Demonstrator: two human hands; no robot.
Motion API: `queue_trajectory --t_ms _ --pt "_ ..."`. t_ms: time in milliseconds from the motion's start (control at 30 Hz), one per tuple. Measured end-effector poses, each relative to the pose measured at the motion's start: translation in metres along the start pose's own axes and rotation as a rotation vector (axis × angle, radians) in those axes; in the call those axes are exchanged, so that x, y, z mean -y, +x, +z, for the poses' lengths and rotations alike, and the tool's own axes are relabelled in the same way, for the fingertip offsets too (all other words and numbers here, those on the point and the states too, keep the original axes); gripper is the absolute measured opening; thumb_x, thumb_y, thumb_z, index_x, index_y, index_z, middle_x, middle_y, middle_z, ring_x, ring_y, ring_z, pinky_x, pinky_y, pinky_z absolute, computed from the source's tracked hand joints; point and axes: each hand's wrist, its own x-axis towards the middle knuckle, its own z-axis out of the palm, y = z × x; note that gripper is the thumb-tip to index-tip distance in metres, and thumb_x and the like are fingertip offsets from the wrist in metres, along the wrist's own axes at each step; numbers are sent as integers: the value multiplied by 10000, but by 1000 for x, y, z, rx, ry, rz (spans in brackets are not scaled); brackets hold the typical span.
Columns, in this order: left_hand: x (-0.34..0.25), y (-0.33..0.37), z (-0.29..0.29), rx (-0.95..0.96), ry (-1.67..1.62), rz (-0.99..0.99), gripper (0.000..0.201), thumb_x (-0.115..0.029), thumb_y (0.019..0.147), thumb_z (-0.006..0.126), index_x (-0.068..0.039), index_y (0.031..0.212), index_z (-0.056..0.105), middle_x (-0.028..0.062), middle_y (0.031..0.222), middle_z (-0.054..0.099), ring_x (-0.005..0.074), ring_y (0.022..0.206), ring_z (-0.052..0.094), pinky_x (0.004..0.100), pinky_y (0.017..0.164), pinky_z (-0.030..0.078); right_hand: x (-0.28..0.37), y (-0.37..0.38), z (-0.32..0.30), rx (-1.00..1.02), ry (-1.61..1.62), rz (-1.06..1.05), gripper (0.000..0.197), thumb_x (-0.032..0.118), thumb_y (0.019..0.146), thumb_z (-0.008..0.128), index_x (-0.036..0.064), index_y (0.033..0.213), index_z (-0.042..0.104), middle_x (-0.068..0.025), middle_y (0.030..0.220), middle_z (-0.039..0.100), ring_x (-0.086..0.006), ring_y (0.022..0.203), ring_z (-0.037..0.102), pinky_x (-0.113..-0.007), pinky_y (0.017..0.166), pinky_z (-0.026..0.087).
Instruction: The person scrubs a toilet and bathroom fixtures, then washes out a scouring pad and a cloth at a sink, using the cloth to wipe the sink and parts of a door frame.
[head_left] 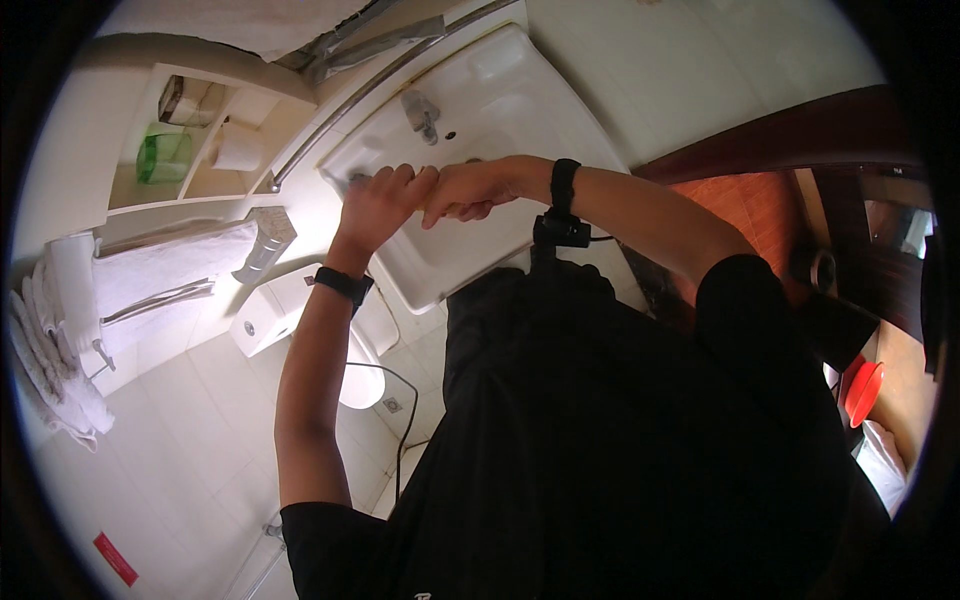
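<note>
Both my hands meet over the near left part of a white washbasin (420, 265). My left hand (382, 208) is closed, its knuckles bent and its fingertips out of sight. Against it presses my right hand (468, 192), its fingers curled inward. Whatever lies between the two hands, if anything, is hidden. A metal tap (421, 115) stands on the basin's far side, just beyond my hands. Black bands circle my wrists; a small black box (562, 231) sits on the right one.
A wall shelf at the far left holds a green glass (164, 157) and a white paper roll (237, 146). Below hang white towels (180, 265). A white toilet (362, 385) stands left of the basin. A metal rail (385, 95) runs behind the basin; a black cable (408, 430) hangs beside my left arm.
</note>
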Motion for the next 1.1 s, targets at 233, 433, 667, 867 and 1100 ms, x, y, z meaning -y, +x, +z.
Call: queue_trajectory --t_ms 233,433,667,867,1100 --pt "9 19 17 -53 -1 -106 162 -214 858 695 -213 1000 618 -26 804 589 171 722 673 359 555 536 16 -8 -8 -310 -316 -3 440 425 886 771 107 653 575 1 582 467 -146 503 438 -326 493 354" --pt "-2 5 32 156 -602 -862 274 -187 847 765 -127 1090 651 90 948 700 261 839 710 358 641 571 -17 -11 -19 -740 -679 -405 660 251 883 740 130 1491 515 -155 1452 555 -339 1304 567 -438 1072 485" --pt "-24 1 5 494 -1850 -1203 203 -203 950 751 -120 1076 615 -28 850 611 95 677 597 236 529 448 -35 -17 -13 -773 -1598 -751 715 83 924 667 270 1575 437 -49 1678 342 -317 1530 360 -475 1193 415" --pt "-58 11 -14 670 -1801 -1134 177 -226 940 781 -166 919 615 -74 731 507 41 584 444 209 489 293 -39 -4 -5 -730 -1632 -999 614 173 930 696 251 1504 493 -24 1669 353 -301 1445 476 -426 1132 483" --pt "-63 9 7 785 -1280 -1081 330 -324 834 862 -87 919 648 23 744 633 151 631 606 290 534 445 -51 7 -3 -546 -1489 -630 237 164 944 626 138 1177 653 -66 1143 696 -273 966 720 -422 745 609"
